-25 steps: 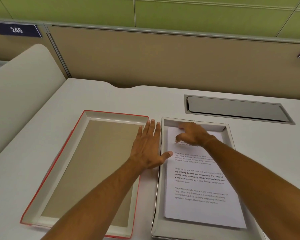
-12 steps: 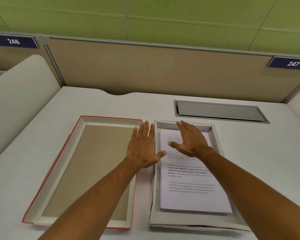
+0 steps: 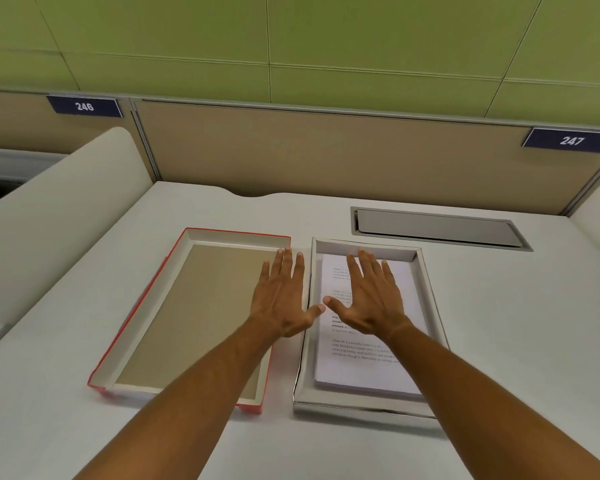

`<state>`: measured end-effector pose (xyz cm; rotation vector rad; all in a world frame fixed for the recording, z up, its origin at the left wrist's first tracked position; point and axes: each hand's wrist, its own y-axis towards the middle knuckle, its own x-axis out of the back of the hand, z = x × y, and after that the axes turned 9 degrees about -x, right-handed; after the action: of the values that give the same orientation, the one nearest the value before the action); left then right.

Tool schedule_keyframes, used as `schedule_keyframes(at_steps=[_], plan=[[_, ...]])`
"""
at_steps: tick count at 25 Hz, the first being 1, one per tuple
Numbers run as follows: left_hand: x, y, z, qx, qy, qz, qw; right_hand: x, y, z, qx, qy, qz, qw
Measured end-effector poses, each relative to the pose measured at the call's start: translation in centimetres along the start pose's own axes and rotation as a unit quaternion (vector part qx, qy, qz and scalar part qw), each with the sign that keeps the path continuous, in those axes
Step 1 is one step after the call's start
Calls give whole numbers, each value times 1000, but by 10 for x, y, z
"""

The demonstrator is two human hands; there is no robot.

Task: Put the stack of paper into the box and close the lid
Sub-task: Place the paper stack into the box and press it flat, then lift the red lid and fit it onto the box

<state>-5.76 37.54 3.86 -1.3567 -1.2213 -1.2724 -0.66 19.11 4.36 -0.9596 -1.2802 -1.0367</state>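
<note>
Red-edged lid (image 3: 137, 308) with tan inside, white box (image 3: 430, 289), white paper (image 3: 361, 372) with black print, green wall (image 3: 291, 39)

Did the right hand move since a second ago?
Yes. The right hand opened flat and slid a little back toward the person, away from the box's far wall, over the paper.

Office cubicle: numbered partition labels (image 3: 84, 106), desk (image 3: 499, 306) cable hatch (image 3: 437, 227).

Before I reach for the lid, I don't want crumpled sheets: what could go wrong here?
The stack of paper lies in the box slightly askew; a raised corner might catch under the lid. The lid lies inside-up beside the box, so it must be flipped, and its rim could clip the box wall.
</note>
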Motion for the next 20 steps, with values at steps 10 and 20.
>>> schedule_keyframes(at_steps=[10,20], plan=[[-9,-53,0,89,-34,23,995,-7,-33,24,32,7,-19,999],[-6,-29,18,173,-155,18,973,-4,-28,37,-17,17,-15,1000]])
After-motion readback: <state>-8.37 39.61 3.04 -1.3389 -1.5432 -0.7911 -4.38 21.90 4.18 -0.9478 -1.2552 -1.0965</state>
